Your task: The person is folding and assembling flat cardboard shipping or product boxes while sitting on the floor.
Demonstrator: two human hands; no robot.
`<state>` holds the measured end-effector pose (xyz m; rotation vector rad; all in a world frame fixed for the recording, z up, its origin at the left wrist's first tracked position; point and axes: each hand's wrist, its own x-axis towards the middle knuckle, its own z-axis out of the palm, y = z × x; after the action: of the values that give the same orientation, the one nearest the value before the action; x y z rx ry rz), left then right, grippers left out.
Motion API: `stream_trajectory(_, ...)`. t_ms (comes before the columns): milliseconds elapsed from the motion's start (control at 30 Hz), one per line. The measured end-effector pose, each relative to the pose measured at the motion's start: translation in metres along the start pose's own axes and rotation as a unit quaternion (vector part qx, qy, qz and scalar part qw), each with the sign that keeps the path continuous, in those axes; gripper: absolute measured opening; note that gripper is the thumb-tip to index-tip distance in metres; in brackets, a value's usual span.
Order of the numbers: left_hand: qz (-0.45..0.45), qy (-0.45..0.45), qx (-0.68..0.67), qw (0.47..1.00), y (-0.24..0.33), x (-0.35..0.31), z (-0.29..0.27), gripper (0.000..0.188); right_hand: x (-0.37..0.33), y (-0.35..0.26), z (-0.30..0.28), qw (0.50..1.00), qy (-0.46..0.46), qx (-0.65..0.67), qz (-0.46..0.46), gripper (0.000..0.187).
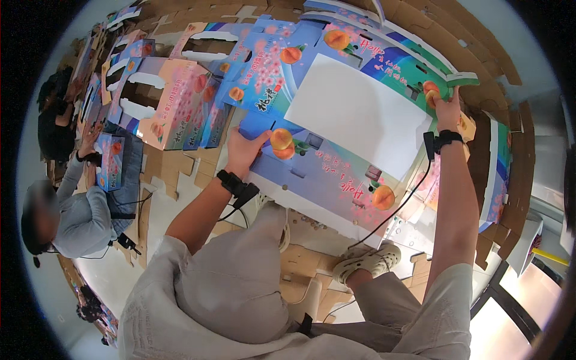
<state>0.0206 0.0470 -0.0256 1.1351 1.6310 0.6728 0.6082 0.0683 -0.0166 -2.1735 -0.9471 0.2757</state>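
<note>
A large printed carton [336, 159], blue, pink and green with peaches and blossoms, lies before me partly opened out, a plain white panel [360, 114] at its middle. My left hand [243, 150] grips its near left edge, thumb on top beside a printed peach and fingers hidden beneath. At the far right corner my right hand [448, 113] is closed on the carton's edge next to a raised green flap [462, 78]. Both wrists carry black straps with small devices; a cable runs down from the right one.
Several folded cartons with handle openings [174, 102] stand at the left. Another person [84, 216] sits at the far left with a small carton [111, 162]. Flattened brown cardboard [420, 24] lines the far side. A tall open carton [495, 174] stands right of my arm.
</note>
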Motion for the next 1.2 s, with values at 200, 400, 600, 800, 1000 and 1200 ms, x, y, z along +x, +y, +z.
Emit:
stream_trajectory(200,0.150,0.107,0.105,0.977,0.002,-0.003,0.001,0.081,-0.007,-0.024,-0.018,0.999,0.036,0.005,-0.028,0.096)
stream_trajectory(400,0.179,0.099,0.055,0.977,0.007,-0.017,0.003,0.081,0.004,-0.060,-0.056,0.984,0.044,-0.014,-0.173,0.092)
stream_trajectory(600,0.244,0.098,0.050,0.963,0.020,-0.022,-0.002,0.070,0.027,-0.078,-0.082,0.961,-0.033,-0.059,-0.266,0.089)
stream_trajectory(800,0.092,-0.044,-0.059,0.993,0.022,0.001,-0.007,0.064,0.067,-0.040,-0.053,0.956,-0.045,-0.155,-0.245,0.100)
stream_trajectory(1000,0.150,0.011,-0.015,0.988,0.029,-0.035,-0.006,0.062,0.060,0.031,0.005,0.981,-0.123,-0.143,-0.048,0.103)
stream_trajectory(1200,0.284,0.016,-0.095,0.954,0.077,-0.069,-0.015,0.063,0.050,0.035,0.016,0.995,-0.095,-0.005,0.039,0.087)
